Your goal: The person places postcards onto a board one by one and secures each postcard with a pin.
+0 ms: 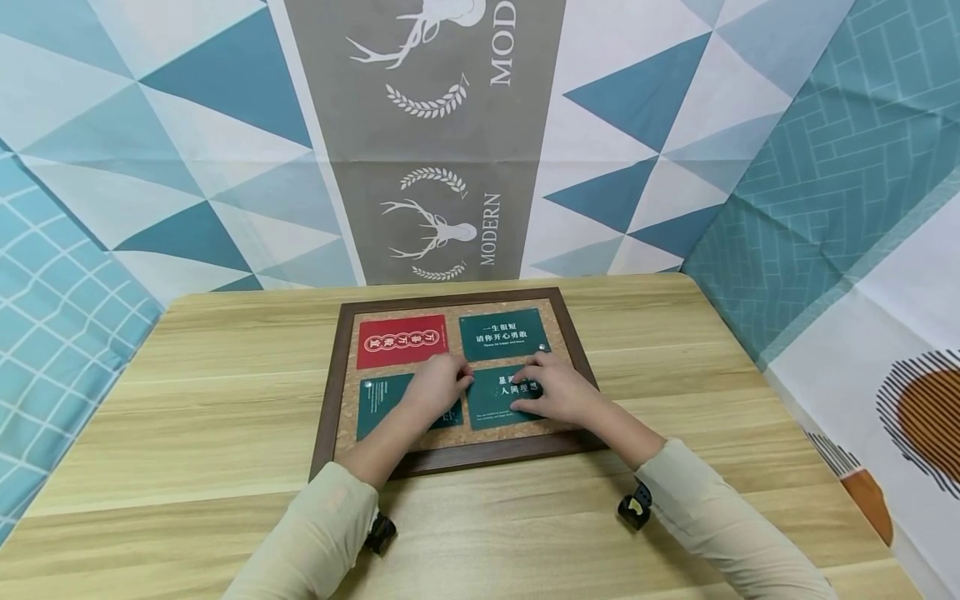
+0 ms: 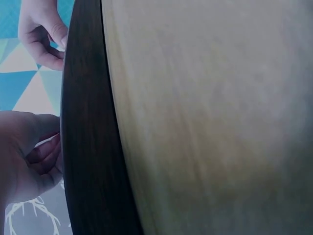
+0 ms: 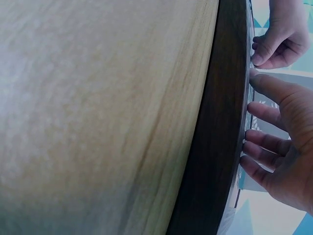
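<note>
A brown-framed cork board (image 1: 456, 365) lies on the table with cards on it. In the head view my left hand (image 1: 433, 385) is at the upper left corner of the lower right green card (image 1: 495, 408). Its thumb and forefinger pinch together there, on what seems a small pushpin, mostly hidden by the fingertips. My right hand (image 1: 558, 392) rests spread fingertips on that card's right half. In the right wrist view the right fingers (image 3: 266, 142) are apart and nearly straight. Beneath my left wrist lies another green card (image 1: 386, 396), partly covered.
A red card (image 1: 401, 342) lies at the board's upper left, with a green card (image 1: 504, 332) at its upper right. A clear pushpin (image 1: 542, 347) sits at that card's lower right corner. The wooden table (image 1: 187, 417) extends around the frame, and patterned cloth (image 1: 442, 142) hangs behind.
</note>
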Motion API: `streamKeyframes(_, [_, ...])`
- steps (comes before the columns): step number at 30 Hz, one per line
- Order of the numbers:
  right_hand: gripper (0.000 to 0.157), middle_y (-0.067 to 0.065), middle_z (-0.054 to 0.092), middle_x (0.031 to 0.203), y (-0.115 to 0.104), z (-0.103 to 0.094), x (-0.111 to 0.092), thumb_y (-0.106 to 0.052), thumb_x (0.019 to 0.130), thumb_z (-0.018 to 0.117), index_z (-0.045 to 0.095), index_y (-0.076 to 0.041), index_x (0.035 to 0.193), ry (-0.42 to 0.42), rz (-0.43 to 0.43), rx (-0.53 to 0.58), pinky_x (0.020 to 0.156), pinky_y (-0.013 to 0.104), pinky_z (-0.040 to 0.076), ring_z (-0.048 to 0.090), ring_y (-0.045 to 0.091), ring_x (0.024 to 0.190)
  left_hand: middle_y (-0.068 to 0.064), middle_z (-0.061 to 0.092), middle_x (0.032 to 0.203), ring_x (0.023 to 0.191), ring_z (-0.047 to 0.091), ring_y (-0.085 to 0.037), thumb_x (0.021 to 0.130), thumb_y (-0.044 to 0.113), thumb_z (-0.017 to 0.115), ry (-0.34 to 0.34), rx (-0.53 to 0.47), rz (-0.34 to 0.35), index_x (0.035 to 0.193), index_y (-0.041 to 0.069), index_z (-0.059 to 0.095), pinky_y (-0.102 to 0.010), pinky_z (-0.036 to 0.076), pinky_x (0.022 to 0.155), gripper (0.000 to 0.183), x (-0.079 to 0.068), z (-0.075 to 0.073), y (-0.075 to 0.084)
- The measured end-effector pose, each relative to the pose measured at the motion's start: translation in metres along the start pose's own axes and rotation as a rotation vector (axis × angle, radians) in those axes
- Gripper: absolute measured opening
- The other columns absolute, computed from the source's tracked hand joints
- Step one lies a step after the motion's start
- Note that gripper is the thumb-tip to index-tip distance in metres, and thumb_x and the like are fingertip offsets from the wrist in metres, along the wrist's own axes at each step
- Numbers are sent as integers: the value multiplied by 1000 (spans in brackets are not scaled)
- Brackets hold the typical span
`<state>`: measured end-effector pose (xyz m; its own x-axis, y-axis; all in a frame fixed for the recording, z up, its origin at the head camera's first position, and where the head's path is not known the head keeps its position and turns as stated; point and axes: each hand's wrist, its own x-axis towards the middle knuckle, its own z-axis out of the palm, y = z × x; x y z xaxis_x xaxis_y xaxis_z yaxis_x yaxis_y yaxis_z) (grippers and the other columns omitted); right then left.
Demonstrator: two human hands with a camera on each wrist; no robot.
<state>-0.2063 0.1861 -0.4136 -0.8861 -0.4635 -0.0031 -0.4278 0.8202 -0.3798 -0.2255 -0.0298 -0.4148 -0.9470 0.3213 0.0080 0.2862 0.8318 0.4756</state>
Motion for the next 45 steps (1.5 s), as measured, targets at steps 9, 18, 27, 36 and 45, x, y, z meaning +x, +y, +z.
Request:
streamKeyframes(9, [38, 3, 55, 111, 1, 0, -1, -39, 78, 74, 69, -17, 109, 4, -2, 8, 76, 29, 45, 48, 14, 88, -3, 59, 70, 62, 48, -13, 87, 11, 64, 35, 56, 113, 75, 8, 63, -27, 47, 61, 13, -1, 2, 4])
streamKeyframes(18, [39, 4, 56, 112, 0, 0, 0, -39, 78, 74, 69, -17, 109, 6, -16, 3, 76, 29, 45, 49, 14, 89, -3, 65, 81, 71, 56, -13, 88, 15, 65, -58, -109, -18, 91, 9, 67, -30, 51, 69, 8, 1, 1, -1])
streamKeyframes(27, [39, 5, 56, 113, 2, -1, 1, -40, 79, 73, 68, -17, 110, 4, -27, 0, 76, 30, 45, 50, 14, 90, -4, 61, 79, 69, 51, -14, 88, 23, 65, -26, 34, 47, 85, 9, 69, -30, 49, 65, 15, 0, 0, -3])
streamKeyframes(36, [39, 5, 55, 113, 2, -1, 0, -41, 79, 73, 68, -18, 111, -7, -18, 1, 77, 32, 46, 50, 16, 92, -2, 61, 73, 65, 49, -13, 87, 22, 65, -44, 3, 85, 81, 9, 69, -27, 46, 64, 16, 1, -4, -6])
streamKeyframes(45, [39, 5, 55, 113, 2, -1, 0, -41, 80, 72, 68, -17, 111, -9, -19, -3, 80, 33, 46, 51, 17, 95, -6, 64, 88, 76, 52, -15, 91, 12, 60, -128, 43, 119, 92, 6, 69, -32, 53, 79, 11, 0, -12, -5])
